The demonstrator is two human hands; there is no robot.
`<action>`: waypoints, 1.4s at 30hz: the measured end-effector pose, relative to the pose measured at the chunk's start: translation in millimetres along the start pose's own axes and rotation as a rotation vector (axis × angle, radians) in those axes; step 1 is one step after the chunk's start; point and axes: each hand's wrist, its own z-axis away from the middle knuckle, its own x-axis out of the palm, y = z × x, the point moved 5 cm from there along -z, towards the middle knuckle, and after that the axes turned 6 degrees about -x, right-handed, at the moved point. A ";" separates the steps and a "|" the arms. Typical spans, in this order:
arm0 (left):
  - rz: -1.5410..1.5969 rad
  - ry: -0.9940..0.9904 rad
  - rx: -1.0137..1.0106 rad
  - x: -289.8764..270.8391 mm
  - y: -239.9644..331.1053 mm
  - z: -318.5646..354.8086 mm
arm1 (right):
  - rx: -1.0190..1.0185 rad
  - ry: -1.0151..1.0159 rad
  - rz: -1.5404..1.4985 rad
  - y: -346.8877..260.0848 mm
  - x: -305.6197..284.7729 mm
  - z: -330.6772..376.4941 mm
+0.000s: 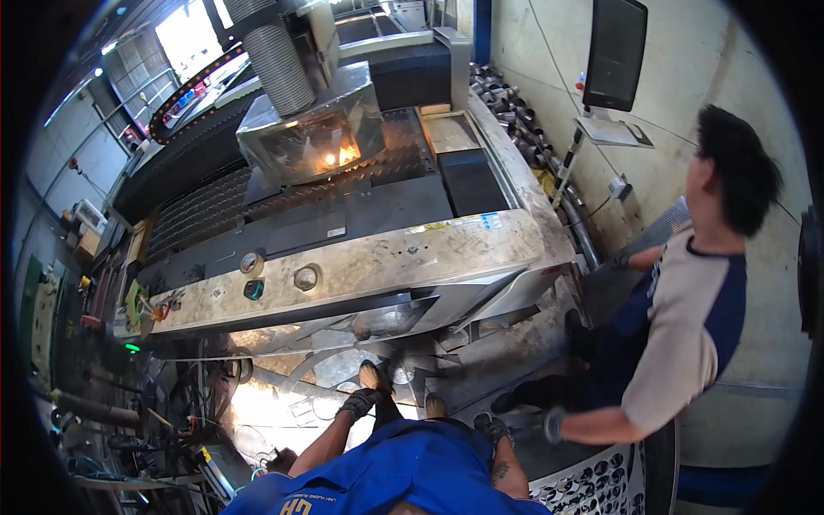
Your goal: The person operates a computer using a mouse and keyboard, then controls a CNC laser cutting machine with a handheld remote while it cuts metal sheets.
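Both my hands hang low in front of my blue shirt, away from the machine. My left hand (359,402) wears a dark glove, its fingers loosely apart, with nothing visible in it. My right hand (493,427), also gloved, hangs near my right side; its fingers look loose and I see nothing in them. Ahead stands a large metal-cutting machine, its pale front rim (386,262) stained. Orange light and sparks glow behind the shiny housing (300,142) of its cutting head, over the slatted bed. A dark metal sheet (369,215) lies along the bed's near side.
On the rim sit a tape roll (251,263), a round ring-shaped item (305,277) and a small green tool (253,290). A co-worker (678,326) with gloved hands stands at right. A perforated metal sheet (635,481) lies lower right; cut tube pieces (515,112) are piled behind.
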 end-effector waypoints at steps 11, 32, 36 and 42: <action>-0.055 -0.126 -0.066 12.7 29.0 -18.6 | 0.179 0.113 -0.242 -27.8 -40.4 39.8; -0.011 -0.100 -0.050 16.4 44.0 12.4 | 0.027 0.082 -0.272 -11.9 -22.6 21.8; -0.012 -0.058 -0.087 17.1 22.6 7.7 | 0.087 0.072 -0.248 -41.9 -38.2 43.0; -0.012 -0.090 0.015 24.5 44.8 1.0 | -0.223 0.200 -0.123 76.0 38.5 -43.1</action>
